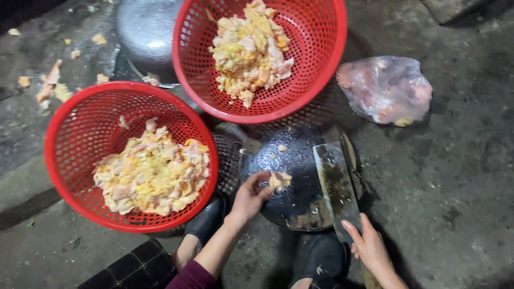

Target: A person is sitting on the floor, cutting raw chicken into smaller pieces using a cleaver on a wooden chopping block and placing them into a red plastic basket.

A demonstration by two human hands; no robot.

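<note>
Rough, wet grey concrete floor (460, 176) serves as the work surface, with scraps of pale peel scattered at the upper left. On it lies a dark round chopping block (292, 182), wet and worn. The left hand (250, 197) pinches a small pale yellow-pink piece of raw meat (279, 180) between thumb and fingertips, holding it down on the block. The right hand (369, 246) is closed around the handle of a broad steel cleaver (336, 187), whose blade rests flat on the block's right side, apart from the piece. Two red perforated plastic baskets (64, 160) (326, 64) hold heaps of similar cut pieces, and a clear plastic bag (385, 90) with more sits to the right. Judging from this, the piece is being positioned for cutting; the next move calls for lifting the blade and keeping fingertips clear
</note>
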